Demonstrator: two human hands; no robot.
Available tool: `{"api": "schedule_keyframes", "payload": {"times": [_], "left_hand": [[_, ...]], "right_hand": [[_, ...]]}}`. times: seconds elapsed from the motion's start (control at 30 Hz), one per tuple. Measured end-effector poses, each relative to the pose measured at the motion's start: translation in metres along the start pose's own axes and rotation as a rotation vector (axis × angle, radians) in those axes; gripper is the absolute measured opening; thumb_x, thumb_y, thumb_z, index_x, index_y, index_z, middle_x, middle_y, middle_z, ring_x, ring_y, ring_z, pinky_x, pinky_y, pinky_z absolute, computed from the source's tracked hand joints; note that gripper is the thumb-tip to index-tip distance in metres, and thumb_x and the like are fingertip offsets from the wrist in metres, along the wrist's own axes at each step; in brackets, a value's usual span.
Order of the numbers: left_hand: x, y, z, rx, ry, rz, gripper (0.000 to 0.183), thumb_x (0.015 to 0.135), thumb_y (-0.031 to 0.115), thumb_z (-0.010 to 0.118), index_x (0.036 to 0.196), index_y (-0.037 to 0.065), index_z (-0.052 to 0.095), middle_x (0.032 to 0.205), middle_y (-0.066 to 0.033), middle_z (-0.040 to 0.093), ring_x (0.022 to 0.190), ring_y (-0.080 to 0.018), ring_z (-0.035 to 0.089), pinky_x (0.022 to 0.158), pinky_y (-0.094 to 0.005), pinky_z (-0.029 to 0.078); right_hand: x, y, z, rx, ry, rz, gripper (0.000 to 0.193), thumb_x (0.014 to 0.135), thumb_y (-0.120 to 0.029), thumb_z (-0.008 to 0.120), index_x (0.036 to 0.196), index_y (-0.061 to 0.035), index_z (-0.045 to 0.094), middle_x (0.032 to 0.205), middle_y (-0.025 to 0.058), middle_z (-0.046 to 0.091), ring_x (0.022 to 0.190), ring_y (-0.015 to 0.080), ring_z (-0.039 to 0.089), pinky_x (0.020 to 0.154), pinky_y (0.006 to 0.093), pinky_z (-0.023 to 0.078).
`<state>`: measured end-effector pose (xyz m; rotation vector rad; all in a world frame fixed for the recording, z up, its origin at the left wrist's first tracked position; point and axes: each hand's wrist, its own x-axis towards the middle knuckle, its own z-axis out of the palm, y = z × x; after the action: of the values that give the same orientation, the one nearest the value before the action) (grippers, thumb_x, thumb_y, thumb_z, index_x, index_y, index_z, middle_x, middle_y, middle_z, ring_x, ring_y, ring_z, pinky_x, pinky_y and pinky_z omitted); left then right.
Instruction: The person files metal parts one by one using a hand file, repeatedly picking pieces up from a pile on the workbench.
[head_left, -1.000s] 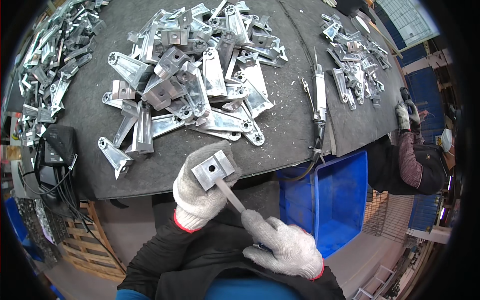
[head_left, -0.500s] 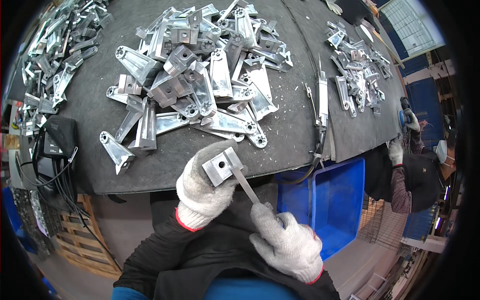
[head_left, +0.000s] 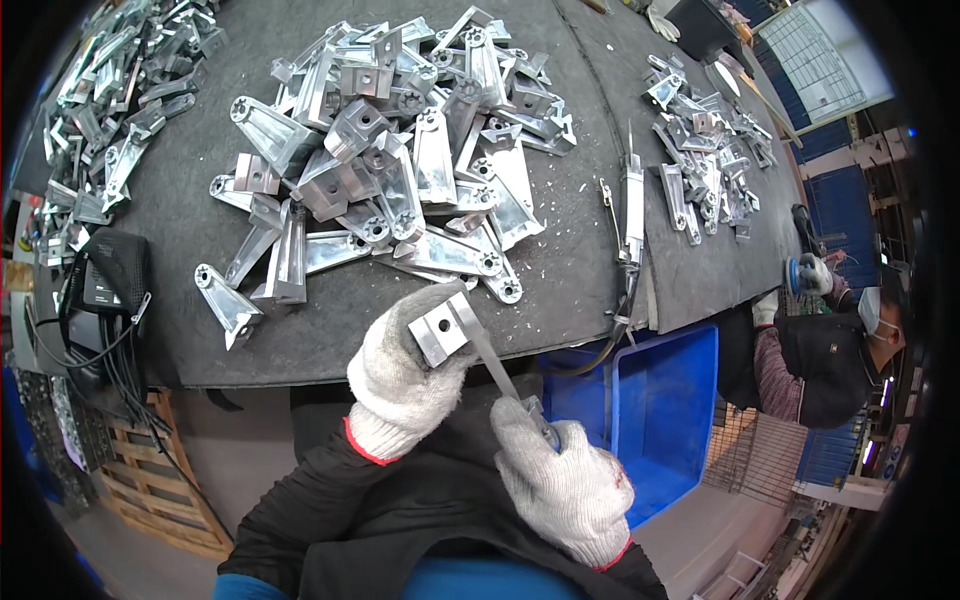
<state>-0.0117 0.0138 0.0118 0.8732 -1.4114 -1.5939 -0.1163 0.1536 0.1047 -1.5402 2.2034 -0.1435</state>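
The left hand (head_left: 405,375), in a white knit glove with a red cuff, is clenched around a small cast metal bracket (head_left: 440,331), holding it just off the near edge of the desk (head_left: 330,340). The bracket shows a flat grey face with one round hole, turned up toward the camera. The right hand (head_left: 560,485), gloved the same way, is closed around the handle of a flat hand file (head_left: 497,368), whose blade runs up and left to touch the bracket's right edge.

The bracket looks stiff and solid, fairly light for its bulk if it is aluminium, with bare machined faces that could slip in a loose hold. The knit glove should help there. Wrapping the fingers around its body from below and behind, as the left hand does, leaves the edge being filed free. Fresh edges may be sharp.

Beyond the bracket, on the dark desk, lies a big heap of similar metal castings (head_left: 400,160). To the bracket's right stands a blue plastic bin (head_left: 665,400) below the desk edge. Farther right another person (head_left: 820,350) works with a small tool.
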Motion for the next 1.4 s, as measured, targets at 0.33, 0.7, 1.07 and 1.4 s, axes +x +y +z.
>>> {"api": "schedule_keyframes", "payload": {"times": [0.33,0.7,1.07,1.4], "left_hand": [[0.032,0.077,0.035,-0.041,-0.48,-0.149,0.062,0.076,0.014,0.085,0.131,0.003,0.058,0.112,-0.011,0.071,0.101,-0.0154,0.069,0.089,-0.0294,0.055],[0.158,0.085,0.252,0.423,-0.568,-0.281,0.066,0.082,0.03,0.067,0.139,0.003,0.048,0.103,-0.0122,0.069,0.089,-0.0186,0.067,0.079,-0.0315,0.053],[0.253,0.12,0.081,1.892,-0.53,0.6,0.052,0.085,0.008,0.059,0.136,0.013,0.052,0.117,-0.0195,0.066,0.116,-0.0375,0.061,0.102,-0.0512,0.047],[0.204,0.151,0.033,1.42,-0.33,0.458,0.051,0.089,0.002,0.061,0.136,0.018,0.049,0.101,-0.0163,0.072,0.101,-0.0315,0.068,0.086,-0.0373,0.054]], "right_hand": [[0.053,0.063,-0.006,0.701,0.167,-0.06,0.089,0.08,-0.028,0.077,0.155,-0.0158,0.029,0.108,0.0262,0.06,0.098,0.0416,0.064,0.084,0.045,0.052],[0.078,0.094,0.006,0.913,0.028,-0.001,0.072,0.082,-0.037,0.078,0.14,-0.0055,0.05,0.118,0.016,0.068,0.115,0.0295,0.063,0.096,0.0374,0.049],[0.086,0.099,-0.023,1.052,-0.113,-0.06,0.097,0.081,-0.022,0.077,0.16,-0.0244,0.021,0.091,0.0069,0.066,0.061,0.0106,0.059,0.056,0.0291,0.05],[0.072,0.09,-0.009,1.274,-0.112,0.038,0.095,0.082,-0.017,0.076,0.159,-0.0281,0.021,0.078,0.0022,0.058,0.058,0.0103,0.057,0.051,0.0274,0.048]]}}
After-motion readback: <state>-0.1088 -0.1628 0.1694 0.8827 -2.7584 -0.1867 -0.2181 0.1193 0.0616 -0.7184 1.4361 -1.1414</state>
